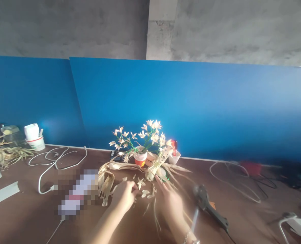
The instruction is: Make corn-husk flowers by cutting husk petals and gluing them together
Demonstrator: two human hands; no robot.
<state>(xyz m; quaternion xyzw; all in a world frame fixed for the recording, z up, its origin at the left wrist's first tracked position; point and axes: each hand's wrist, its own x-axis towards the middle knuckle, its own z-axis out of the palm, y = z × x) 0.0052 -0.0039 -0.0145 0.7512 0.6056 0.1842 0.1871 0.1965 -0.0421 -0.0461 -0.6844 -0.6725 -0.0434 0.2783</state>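
Observation:
My left hand [126,196] is low over the brown table, its fingers curled together in a pinch; whatever lies between the fingertips is too small to make out. Just beyond those fingertips are a loose pale husk flower [140,183] and several cut petals [145,193]. My right hand [170,200] reaches forward with its fingers stretched out, the tips near a bundle of dried corn husks [154,168] and a roll of green wire [167,177]. Behind both hands, a paper cup [140,159] holds green stems with several pale flowers [154,138].
A dark glue gun [211,206] lies right of my right hand. Left of my left hand is a blurred-out power strip [79,193] with white cables [47,173]. A small white cup [174,158] stands behind the husks. A blue partition [181,101] closes off the back.

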